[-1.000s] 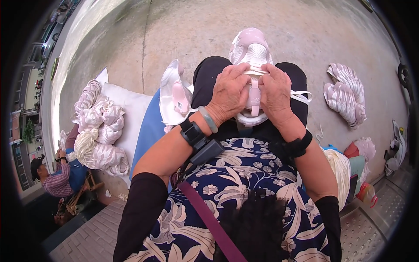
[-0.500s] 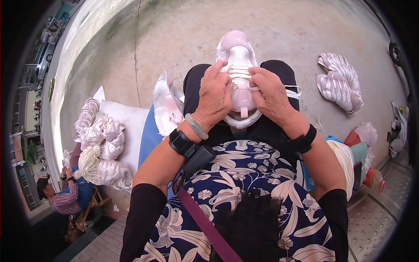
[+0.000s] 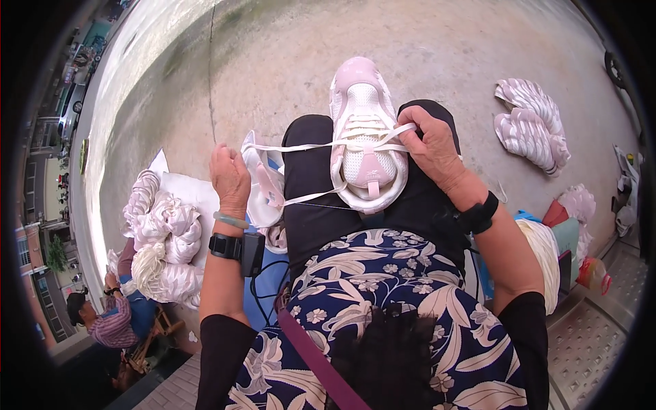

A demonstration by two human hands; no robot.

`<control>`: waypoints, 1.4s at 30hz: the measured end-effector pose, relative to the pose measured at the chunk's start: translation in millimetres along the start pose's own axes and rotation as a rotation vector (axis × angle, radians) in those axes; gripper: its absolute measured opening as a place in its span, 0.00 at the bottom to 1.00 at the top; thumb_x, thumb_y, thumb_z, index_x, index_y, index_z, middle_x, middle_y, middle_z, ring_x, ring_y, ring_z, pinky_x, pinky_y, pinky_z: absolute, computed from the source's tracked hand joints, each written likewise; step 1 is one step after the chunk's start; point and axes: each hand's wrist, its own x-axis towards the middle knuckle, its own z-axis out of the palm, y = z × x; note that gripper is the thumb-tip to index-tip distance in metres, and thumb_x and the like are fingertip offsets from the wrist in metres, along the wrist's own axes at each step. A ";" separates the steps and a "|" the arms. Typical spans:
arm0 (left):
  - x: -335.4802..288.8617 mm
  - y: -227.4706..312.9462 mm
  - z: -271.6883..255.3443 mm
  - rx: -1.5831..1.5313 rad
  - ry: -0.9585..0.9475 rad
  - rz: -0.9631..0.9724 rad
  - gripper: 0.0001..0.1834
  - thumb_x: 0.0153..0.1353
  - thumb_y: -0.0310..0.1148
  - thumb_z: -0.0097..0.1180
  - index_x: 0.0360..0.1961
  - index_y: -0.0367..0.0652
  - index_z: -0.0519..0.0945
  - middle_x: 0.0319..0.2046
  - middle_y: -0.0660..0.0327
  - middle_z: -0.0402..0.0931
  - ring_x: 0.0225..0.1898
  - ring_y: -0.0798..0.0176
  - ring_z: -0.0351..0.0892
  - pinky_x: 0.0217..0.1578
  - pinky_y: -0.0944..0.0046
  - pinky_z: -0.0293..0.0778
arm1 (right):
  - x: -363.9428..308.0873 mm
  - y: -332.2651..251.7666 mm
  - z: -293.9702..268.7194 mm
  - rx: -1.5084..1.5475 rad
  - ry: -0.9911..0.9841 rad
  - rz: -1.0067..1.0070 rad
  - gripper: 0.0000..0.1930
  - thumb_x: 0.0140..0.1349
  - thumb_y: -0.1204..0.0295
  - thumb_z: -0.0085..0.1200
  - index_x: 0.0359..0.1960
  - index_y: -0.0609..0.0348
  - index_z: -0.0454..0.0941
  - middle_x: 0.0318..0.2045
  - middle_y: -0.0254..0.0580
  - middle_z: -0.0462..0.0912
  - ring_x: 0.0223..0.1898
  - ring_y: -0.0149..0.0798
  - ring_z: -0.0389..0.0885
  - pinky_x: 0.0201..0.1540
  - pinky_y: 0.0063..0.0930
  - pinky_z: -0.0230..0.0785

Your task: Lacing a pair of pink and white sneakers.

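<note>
A pale pink and white sneaker point(image 3: 364, 160) rests on my lap between my knees, toe pointing away from me. White shoelace point(image 3: 301, 147) crosses its tongue and stretches out to the left. At that lace's far end my left hand point(image 3: 230, 179) is closed, fingers curled around it. Beside the shoe's right edge, my right hand point(image 3: 432, 145) pinches another stretch of lace between thumb and fingers. A second strand runs left from the shoe's collar, low over my thigh. Just right of my left hand lies another pink and white shoe piece point(image 3: 263, 181), partly hidden.
Bundles of pink-white shoe parts point(image 3: 167, 232) lie on a white surface at left. More stacked parts point(image 3: 531, 128) sit on the concrete floor at right. A hank of white laces point(image 3: 538, 256) hangs by my right arm. Another person point(image 3: 113, 321) sits at far left.
My left hand has moved from the shoe out to the left, drawing the lace long. My right hand has shifted slightly up and right, lace pinched. The sneaker's toe now tilts a little left.
</note>
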 end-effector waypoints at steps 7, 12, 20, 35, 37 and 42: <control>12.7 126.0 -1.5 -0.317 -0.191 0.476 0.23 0.43 0.27 0.57 0.46 0.40 0.74 0.49 0.54 0.71 0.53 0.46 0.66 0.54 0.52 0.60 | -5.8 2.1 -3.1 0.267 -0.024 0.220 0.07 0.59 0.73 0.49 0.36 0.63 0.74 0.20 0.40 0.76 0.22 0.30 0.75 0.28 0.26 0.69; 14.5 134.6 9.4 -0.304 -0.157 0.597 0.11 0.49 0.24 0.56 0.37 0.40 0.74 0.44 0.55 0.74 0.49 0.49 0.70 0.50 0.53 0.63 | -8.0 -17.3 -9.1 0.320 -0.012 0.356 0.06 0.63 0.73 0.47 0.35 0.62 0.74 0.19 0.32 0.74 0.20 0.21 0.70 0.21 0.17 0.64; 23.4 71.8 -22.1 0.004 0.039 0.456 0.06 0.51 0.25 0.51 0.32 0.43 0.75 0.34 0.59 0.76 0.40 0.55 0.74 0.45 0.57 0.64 | -11.1 -13.7 -18.6 -0.116 -0.058 0.160 0.07 0.57 0.71 0.54 0.33 0.61 0.76 0.18 0.41 0.74 0.18 0.35 0.73 0.23 0.28 0.63; -16.0 5.1 -50.4 0.236 -0.048 0.373 0.05 0.46 0.26 0.56 0.27 0.44 0.79 0.39 0.61 0.77 0.42 0.55 0.73 0.47 0.55 0.62 | -25.2 12.8 -36.1 0.052 -0.119 0.242 0.08 0.56 0.69 0.56 0.26 0.63 0.76 0.15 0.35 0.70 0.20 0.26 0.66 0.24 0.23 0.59; -17.0 3.7 -48.4 0.208 -0.074 0.348 0.04 0.46 0.28 0.56 0.25 0.44 0.80 0.40 0.61 0.77 0.43 0.56 0.73 0.47 0.55 0.62 | -25.8 16.5 -37.9 0.068 -0.124 0.274 0.09 0.57 0.70 0.55 0.26 0.63 0.77 0.15 0.30 0.69 0.21 0.23 0.64 0.24 0.21 0.58; -17.6 -1.4 -46.5 0.169 -0.068 0.324 0.03 0.47 0.28 0.56 0.25 0.44 0.80 0.40 0.62 0.78 0.43 0.55 0.73 0.48 0.56 0.62 | -29.8 14.7 -49.0 0.113 -0.123 0.315 0.09 0.59 0.69 0.54 0.25 0.62 0.76 0.16 0.26 0.67 0.22 0.21 0.63 0.25 0.19 0.57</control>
